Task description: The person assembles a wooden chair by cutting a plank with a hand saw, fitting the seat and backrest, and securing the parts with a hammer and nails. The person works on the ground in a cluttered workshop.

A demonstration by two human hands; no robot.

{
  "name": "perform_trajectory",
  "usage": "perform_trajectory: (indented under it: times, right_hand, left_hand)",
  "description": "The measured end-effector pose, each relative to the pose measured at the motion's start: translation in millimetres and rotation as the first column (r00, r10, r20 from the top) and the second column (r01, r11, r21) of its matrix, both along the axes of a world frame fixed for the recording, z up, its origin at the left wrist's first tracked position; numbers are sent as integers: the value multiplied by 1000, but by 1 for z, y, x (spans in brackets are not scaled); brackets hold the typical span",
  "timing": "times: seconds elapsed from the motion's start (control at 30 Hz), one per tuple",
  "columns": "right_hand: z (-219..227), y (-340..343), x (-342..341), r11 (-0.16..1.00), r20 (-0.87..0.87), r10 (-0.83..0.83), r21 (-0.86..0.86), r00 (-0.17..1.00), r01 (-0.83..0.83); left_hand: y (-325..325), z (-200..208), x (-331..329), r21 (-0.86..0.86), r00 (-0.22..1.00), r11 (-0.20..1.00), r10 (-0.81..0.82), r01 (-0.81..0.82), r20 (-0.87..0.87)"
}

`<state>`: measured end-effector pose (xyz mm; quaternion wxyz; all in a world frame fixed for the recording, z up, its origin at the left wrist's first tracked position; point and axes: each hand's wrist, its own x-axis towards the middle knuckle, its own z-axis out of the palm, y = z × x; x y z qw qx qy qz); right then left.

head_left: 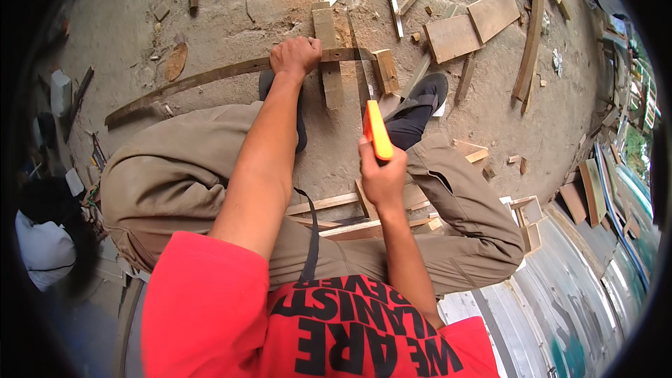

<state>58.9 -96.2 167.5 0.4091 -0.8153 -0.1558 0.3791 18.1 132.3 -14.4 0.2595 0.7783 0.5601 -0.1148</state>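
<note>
Brn leaf (176, 61) on dirt gnd (224, 28), 2 flat boards (449, 38) upr R, wht strip (395, 11) nr boards

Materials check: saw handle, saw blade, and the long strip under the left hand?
Saw handle: probably plastic; bright orange-yellow, smooth and evenly coloured.
Saw blade: likely metal, judging by its thin, flat, dark look; too narrow here to tell the finish.
Long strip under the left hand: looks like wood, apparently unpainted; dull, uneven brown with darker marks.

L hand (297, 56) on long plank (210, 76), R hand (383, 176) w/ orange-hndl saw (374, 117) across it
</note>
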Motion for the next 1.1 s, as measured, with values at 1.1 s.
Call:
perform_trajectory:
  times: [1.1]
  right_hand:
    - [74,-60,-48,999,72,7,-38,997,-5]
  left_hand:
    - [-13,-3,-5,43,998,997,-67,66,11]
